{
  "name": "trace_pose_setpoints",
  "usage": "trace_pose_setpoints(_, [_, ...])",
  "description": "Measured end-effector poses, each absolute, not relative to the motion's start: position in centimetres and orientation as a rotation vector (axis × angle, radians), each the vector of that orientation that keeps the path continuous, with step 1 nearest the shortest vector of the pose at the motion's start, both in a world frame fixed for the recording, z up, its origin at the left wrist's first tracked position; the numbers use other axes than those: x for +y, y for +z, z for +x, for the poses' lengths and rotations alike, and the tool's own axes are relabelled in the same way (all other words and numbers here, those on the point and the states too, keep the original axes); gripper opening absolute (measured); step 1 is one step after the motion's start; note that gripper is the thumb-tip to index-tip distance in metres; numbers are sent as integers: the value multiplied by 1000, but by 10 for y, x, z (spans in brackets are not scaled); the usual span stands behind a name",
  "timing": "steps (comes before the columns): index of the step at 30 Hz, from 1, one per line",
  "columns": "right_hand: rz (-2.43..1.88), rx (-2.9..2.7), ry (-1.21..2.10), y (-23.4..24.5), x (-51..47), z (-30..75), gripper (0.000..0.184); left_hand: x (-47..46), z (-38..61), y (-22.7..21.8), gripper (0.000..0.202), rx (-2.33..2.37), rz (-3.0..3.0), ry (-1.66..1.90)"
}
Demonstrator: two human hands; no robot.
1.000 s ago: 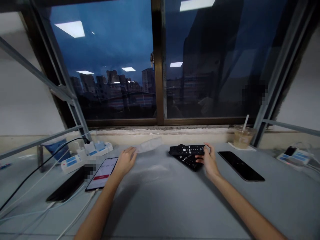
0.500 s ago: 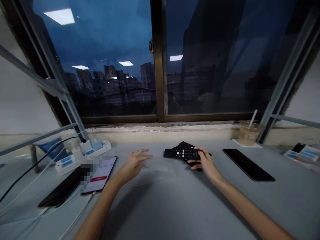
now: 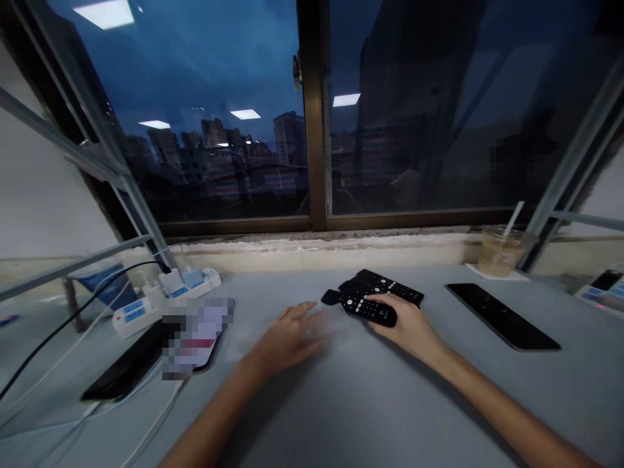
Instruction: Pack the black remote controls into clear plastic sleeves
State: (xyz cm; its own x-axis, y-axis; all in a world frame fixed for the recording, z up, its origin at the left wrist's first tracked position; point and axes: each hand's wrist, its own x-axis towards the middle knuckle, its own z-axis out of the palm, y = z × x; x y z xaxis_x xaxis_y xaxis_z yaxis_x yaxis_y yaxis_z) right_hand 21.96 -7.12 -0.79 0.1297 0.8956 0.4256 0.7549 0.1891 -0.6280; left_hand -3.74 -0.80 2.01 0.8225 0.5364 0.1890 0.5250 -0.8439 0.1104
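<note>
The thumb of my right hand (image 3: 409,325) lies along the top of the front remote (image 3: 361,307) and the fingers go underneath, pinching it near its close end; on my feed I can't tell how far they curl below. That black remote points off between nine and ten o'clock from the hand, buttons up. At eleven o'clock, just past it, I see the rear remote (image 3: 400,286), also black, fanned out at an angle and partly covered. A dark rounded end (image 3: 331,297) shows at the far left of the bundle; I can't say which remote it belongs to.

My left hand (image 3: 290,335) is at nine o'clock from the right, blurred, its fingers loosely spread and the thumb apart. The front remote is near its fingertips, at half past two from that hand, not touching.

Farther out on the grey table (image 3: 390,409), a lit phone (image 3: 207,338) is at nine o'clock from my left hand, with a dark phone (image 3: 129,367) beside it and a white power strip (image 3: 136,316) behind. From my right hand, a black phone (image 3: 502,317) lies at three and a drink cup (image 3: 502,253) with a straw stands at two. The window frame (image 3: 316,117) rises at twelve.
</note>
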Motion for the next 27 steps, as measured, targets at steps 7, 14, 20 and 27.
trace_pose_setpoints(7, [-1770, -1792, -69, -9, -73, 213, 36, -16, -28, 16, 36, 770, 2914, 459])
trace_pose_setpoints(14, [-1775, -1820, -84, -16, -70, 213, 36, -11, -30, 3, 51, 905, 2855, 193])
trace_pose_setpoints(20, [-1659, -1840, -53, -13, -72, 209, 30, 4, -29, -9, 40, 1287, 2908, 256])
trace_pose_setpoints(27, [-1599, -1840, 12, -12, -73, 206, 25, 34, -29, -16, 37, 1861, 2784, 318])
